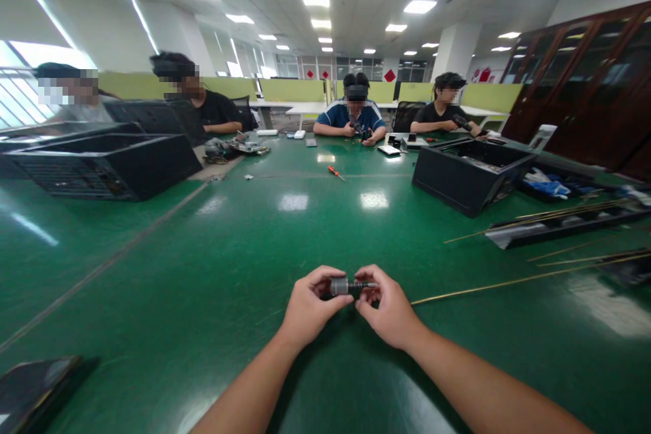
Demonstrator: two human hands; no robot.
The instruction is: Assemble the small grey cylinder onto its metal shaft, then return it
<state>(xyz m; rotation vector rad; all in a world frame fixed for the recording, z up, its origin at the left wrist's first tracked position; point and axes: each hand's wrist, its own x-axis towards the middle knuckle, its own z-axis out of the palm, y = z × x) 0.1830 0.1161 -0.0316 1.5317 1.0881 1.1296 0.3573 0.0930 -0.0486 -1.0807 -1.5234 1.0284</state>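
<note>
Just above the green table, my left hand [306, 306] is closed around the grey barrel of a small cylindrical metal part [340, 286]. The barrel points sideways and narrows into a dark ridged shaft with a thin metal tip to the right. The fingers of my right hand [390, 312] are closed on that shaft end, thumb below and fingertips above. Its exact kind is too small to make out. A thin brass-coloured rod [472, 290] lies on the table just right of my right hand.
Black computer cases stand left [147, 166] and right [465, 180] on the green table [244, 230]. A red-handled screwdriver [334, 172] lies ahead. More rods rest over a dark metal channel [549, 225]. A dark panel [38, 386] lies front left. Several people sit opposite.
</note>
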